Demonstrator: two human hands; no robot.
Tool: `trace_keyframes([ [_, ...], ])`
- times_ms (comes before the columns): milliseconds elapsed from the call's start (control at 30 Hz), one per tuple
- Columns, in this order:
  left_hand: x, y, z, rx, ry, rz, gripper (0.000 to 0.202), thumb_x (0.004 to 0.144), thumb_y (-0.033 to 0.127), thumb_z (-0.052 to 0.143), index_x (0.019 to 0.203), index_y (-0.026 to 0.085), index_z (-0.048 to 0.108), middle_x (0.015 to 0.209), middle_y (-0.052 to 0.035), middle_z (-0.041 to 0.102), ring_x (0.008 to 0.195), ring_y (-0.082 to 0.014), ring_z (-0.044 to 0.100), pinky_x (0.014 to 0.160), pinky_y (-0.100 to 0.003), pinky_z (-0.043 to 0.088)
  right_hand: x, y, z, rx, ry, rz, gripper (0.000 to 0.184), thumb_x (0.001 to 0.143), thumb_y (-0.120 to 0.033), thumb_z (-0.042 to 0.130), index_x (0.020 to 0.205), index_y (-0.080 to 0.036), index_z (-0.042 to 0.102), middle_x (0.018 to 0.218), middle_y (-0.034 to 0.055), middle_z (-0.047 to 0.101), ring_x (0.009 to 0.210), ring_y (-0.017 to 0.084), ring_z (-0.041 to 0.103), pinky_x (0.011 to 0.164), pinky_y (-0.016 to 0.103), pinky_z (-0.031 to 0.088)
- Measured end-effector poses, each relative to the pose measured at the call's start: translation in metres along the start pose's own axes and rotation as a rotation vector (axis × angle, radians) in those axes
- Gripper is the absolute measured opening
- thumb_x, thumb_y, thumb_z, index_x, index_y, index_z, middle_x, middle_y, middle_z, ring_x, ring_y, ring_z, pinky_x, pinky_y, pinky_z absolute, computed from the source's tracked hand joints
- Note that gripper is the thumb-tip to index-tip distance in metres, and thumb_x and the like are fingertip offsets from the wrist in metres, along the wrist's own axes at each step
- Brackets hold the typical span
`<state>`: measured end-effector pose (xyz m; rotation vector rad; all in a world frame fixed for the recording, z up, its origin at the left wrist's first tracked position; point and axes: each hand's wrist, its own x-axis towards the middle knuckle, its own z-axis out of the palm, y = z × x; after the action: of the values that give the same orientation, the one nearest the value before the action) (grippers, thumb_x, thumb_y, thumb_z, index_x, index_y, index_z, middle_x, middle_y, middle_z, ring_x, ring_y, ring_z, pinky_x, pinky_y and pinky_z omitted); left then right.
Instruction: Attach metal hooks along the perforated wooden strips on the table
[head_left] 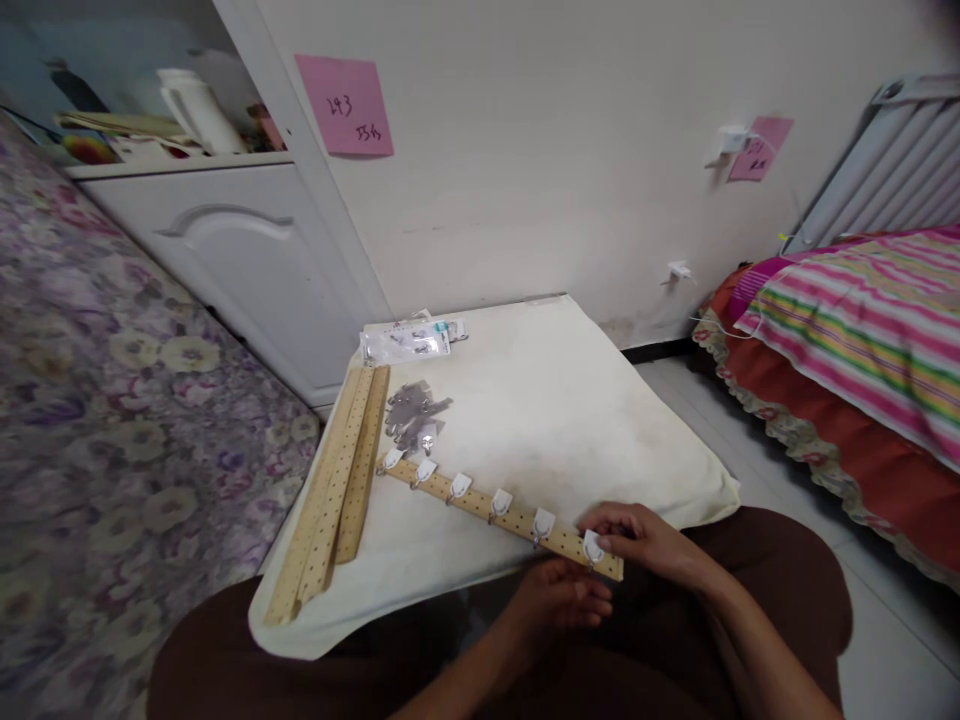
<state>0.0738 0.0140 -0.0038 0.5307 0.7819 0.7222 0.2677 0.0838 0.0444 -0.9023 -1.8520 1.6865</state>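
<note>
A perforated wooden strip (480, 502) lies slantwise across the near side of the table, its right end reaching past the edge. Along it sit several white hooks with metal loops, among them a white hook (543, 523) near the right end. My right hand (637, 537) closes around the strip's right end, thumb against the last white hook (592, 547). Just below the strip, my left hand (566, 592) has its fingers loosely bent and apart, with nothing visible in them. Whether it touches the strip's underside I cannot tell.
Other perforated strips (337, 490) lie along the table's left side. Beside them is a pile of grey hook pieces (411, 412). Clear plastic packets (405, 342) rest at the back of the cloth-covered table (540, 400). A bed (862, 330) stands to the right.
</note>
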Motion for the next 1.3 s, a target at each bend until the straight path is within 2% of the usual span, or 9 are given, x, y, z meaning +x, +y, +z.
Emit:
trace_keyframes([
  [333, 0.0, 0.0, 0.0, -0.016, 0.002, 0.001, 0.033, 0.066, 0.027, 0.075, 0.094, 0.012, 0.067, 0.09, -0.01, 0.07, 0.077, -0.0163, 0.067, 0.07, -0.025, 0.049, 0.0, 0.0, 0.001, 0.0, 0.002, 0.014, 0.028, 0.084, -0.037, 0.058, 0.102, -0.017, 0.066, 0.093, 0.0047, 0.065, 0.086, 0.018, 0.059, 0.076, 0.029, 0.044],
  [600, -0.001, 0.002, 0.002, -0.015, 0.01, -0.001, 0.035, 0.064, 0.028, 0.076, 0.093, 0.011, 0.067, 0.089, -0.0098, 0.07, 0.076, -0.0161, 0.066, 0.071, -0.026, 0.048, -0.001, 0.004, 0.0, -0.04, 0.034, 0.007, 0.033, 0.085, -0.042, 0.056, 0.105, -0.018, 0.065, 0.104, 0.0067, 0.065, 0.097, 0.021, 0.059, 0.085, 0.033, 0.044],
  [700, -0.001, 0.002, 0.002, -0.014, 0.017, -0.001, 0.037, 0.063, 0.028, 0.077, 0.094, 0.011, 0.067, 0.09, -0.0104, 0.069, 0.076, -0.0165, 0.066, 0.071, -0.027, 0.047, -0.004, 0.01, -0.002, 0.002, 0.1, 0.076, 0.038, 0.084, -0.046, 0.056, 0.109, -0.018, 0.062, 0.096, 0.0051, 0.066, 0.081, 0.017, 0.059, 0.067, 0.027, 0.047],
  [767, -0.001, 0.002, 0.001, -0.014, 0.02, -0.004, 0.038, 0.063, 0.028, 0.077, 0.094, 0.01, 0.067, 0.09, -0.0106, 0.069, 0.076, -0.0166, 0.066, 0.072, -0.027, 0.047, -0.008, 0.015, -0.004, 0.038, 0.166, 0.119, 0.04, 0.083, -0.048, 0.057, 0.108, -0.017, 0.062, 0.085, 0.003, 0.064, 0.068, 0.013, 0.056, 0.054, 0.022, 0.042],
  [867, -0.001, 0.001, -0.001, -0.017, 0.023, -0.011, 0.038, 0.062, 0.028, 0.078, 0.093, 0.011, 0.066, 0.089, -0.0096, 0.069, 0.075, -0.0165, 0.066, 0.071, -0.027, 0.047, -0.019, 0.023, -0.005, 0.082, 0.278, 0.164, 0.039, 0.081, -0.051, 0.058, 0.099, -0.016, 0.063, 0.077, 0.0012, 0.062, 0.054, 0.008, 0.05, 0.044, 0.019, 0.037],
  [967, -0.002, 0.0, -0.003, -0.026, 0.021, -0.019, 0.038, 0.061, 0.028, 0.078, 0.092, 0.013, 0.065, 0.086, -0.0082, 0.07, 0.074, -0.0159, 0.066, 0.07, -0.026, 0.047, -0.033, 0.031, 0.002, 0.163, 0.34, 0.221, 0.039, 0.08, -0.052, 0.059, 0.092, -0.016, 0.061, 0.076, 0.0012, 0.062, 0.049, 0.007, 0.048, 0.041, 0.018, 0.037],
  [1067, -0.004, -0.001, -0.005, -0.038, 0.022, -0.02, 0.037, 0.06, 0.028, 0.079, 0.091, 0.013, 0.064, 0.086, -0.0079, 0.07, 0.073, -0.0158, 0.067, 0.07, -0.027, 0.047, -0.043, 0.035, 0.019, 0.279, 0.323, 0.27, 0.037, 0.078, -0.052, 0.062, 0.088, -0.016, 0.061, 0.076, 0.0007, 0.062, 0.051, 0.007, 0.052, 0.043, 0.018, 0.041],
  [1200, -0.007, -0.003, -0.009, -0.052, 0.017, -0.014, 0.04, 0.059, 0.029, 0.08, 0.093, 0.012, 0.064, 0.086, -0.0095, 0.07, 0.074, -0.0174, 0.067, 0.07, -0.028, 0.046, -0.043, 0.035, 0.039, 0.485, 0.318, 0.318, 0.034, 0.078, -0.049, 0.065, 0.09, -0.017, 0.062, 0.066, -0.0029, 0.058, 0.05, 0.005, 0.051, 0.046, 0.015, 0.043],
  [1300, -0.01, -0.005, -0.012, -0.062, 0.024, 0.002, 0.04, 0.059, 0.029, 0.08, 0.092, 0.012, 0.064, 0.085, -0.0095, 0.07, 0.073, -0.0176, 0.067, 0.07, -0.028, 0.046, -0.039, 0.037, 0.044, 0.556, 0.327, 0.347, 0.033, 0.075, -0.046, 0.069, 0.088, -0.017, 0.063, 0.056, -0.0049, 0.054, 0.045, 0.003, 0.047, 0.044, 0.013, 0.042],
])
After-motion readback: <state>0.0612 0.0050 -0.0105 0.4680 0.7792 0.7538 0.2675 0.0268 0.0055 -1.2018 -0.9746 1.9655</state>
